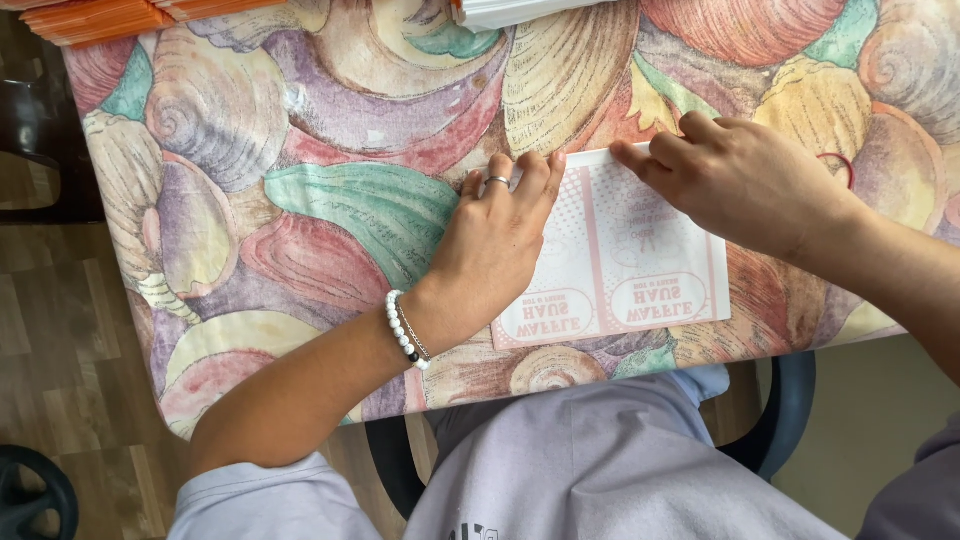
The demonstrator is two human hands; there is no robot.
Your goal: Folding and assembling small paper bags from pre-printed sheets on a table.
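1. We look down from our own head at a bench point(300, 200) covered with a cloth printed in large pastel seashells.

2. A flat white and pink paper sheet point(640, 270) lies on the bench near its front edge, just above our lap. Its long axis runs left to right across our view, and a fold or seam runs down its middle.

3. Our left hand point(500, 240) rests palm down on the left end of the paper sheet, fingers together and flat. It wears a ring, and a white bead bracelet point(405, 330) sits on the wrist. The grip is open and pressing, not closed on anything.

4. Our right hand point(740, 185) lies on the far right part of the paper sheet, knuckles bent, fingertips pressing along the far edge and pointing left. This grip also pinches nothing that we can see; it pushes down on the paper.

5. The fingertips of both hands nearly meet at the far edge, near the seam. The paper sheet spreads toward us from under both hands, so both are equally near it.

6. At the far edge of the bench lie an orange stack point(110, 15) and a white stack point(520, 10), well apart from the hands.
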